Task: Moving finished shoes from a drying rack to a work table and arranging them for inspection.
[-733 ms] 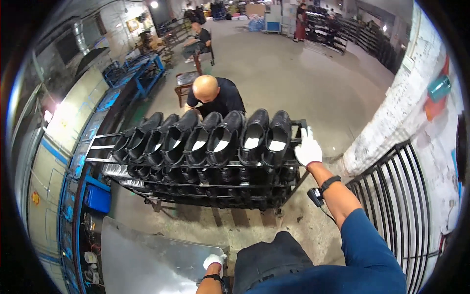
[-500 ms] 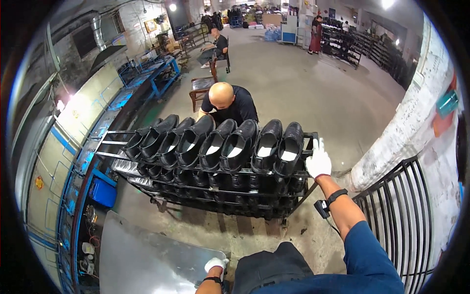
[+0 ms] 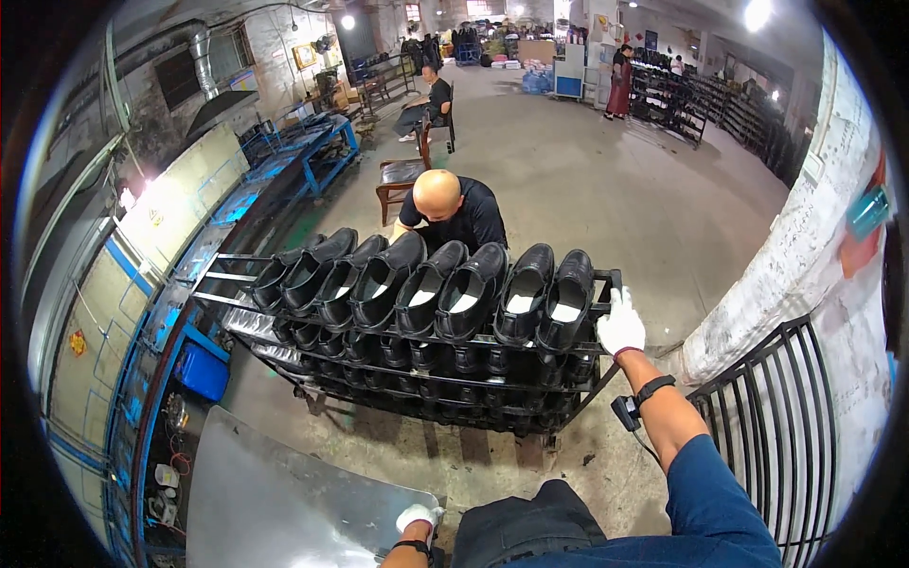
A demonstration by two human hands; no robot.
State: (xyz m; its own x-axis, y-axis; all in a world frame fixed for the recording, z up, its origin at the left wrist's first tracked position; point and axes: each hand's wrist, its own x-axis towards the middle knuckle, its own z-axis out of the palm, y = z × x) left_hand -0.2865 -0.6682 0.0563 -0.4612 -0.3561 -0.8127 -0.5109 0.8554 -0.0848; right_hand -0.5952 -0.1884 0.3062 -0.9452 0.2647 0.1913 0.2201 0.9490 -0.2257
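Note:
In a white glove, my right hand (image 3: 621, 327) is closed round the right end of a black metal shoe rack (image 3: 607, 371). Black slip-on shoes (image 3: 469, 289) stand in a row on its top tier, several with pale insoles showing. More dark shoes fill the tiers below, partly hidden by the rails. My left hand (image 3: 418, 517), also white-gloved, is low in the view at the corner of a grey metal sheet (image 3: 284, 488), its fingers curled at the edge. Part of that hand's grip is hard to see.
Behind the rack a person in black (image 3: 464, 213) bends forward. A wooden chair (image 3: 400, 175) and a seated person (image 3: 431, 104) are farther back. Blue-framed benches (image 3: 327, 156) line the left. At right are a black barred rail (image 3: 767, 417) and a white pillar (image 3: 757, 275). A blue bin (image 3: 204, 371) sits at left.
The rack and my right hand sit slightly lower and farther right in the view, as does the background. Both hands keep their places on the rack and the sheet.

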